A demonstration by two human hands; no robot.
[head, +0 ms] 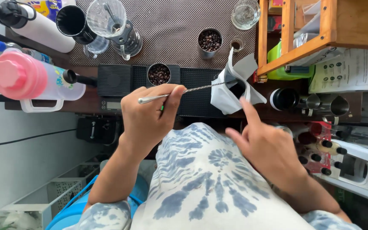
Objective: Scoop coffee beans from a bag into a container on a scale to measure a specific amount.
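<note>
My left hand (148, 117) pinches a long twisted metal bar spoon (184, 90), held level with its far end inside an open grey coffee bag (231, 91). My right hand (263, 145) touches the bag's lower side with the index finger stretched out and the other fingers loose. A metal cup of coffee beans (159, 74) sits on a black scale (120, 81) just beyond my left hand. A second cup of beans (210, 41) stands on the brown woven mat (171, 30).
A glass pour-over dripper and server (113, 25), a black grinder cup (71, 21), a glass (245, 13), a pink-lidded jug (26, 79) and a white bottle (35, 25) crowd the counter. A wooden rack (297, 38) and metal pitchers (320, 104) stand on the right.
</note>
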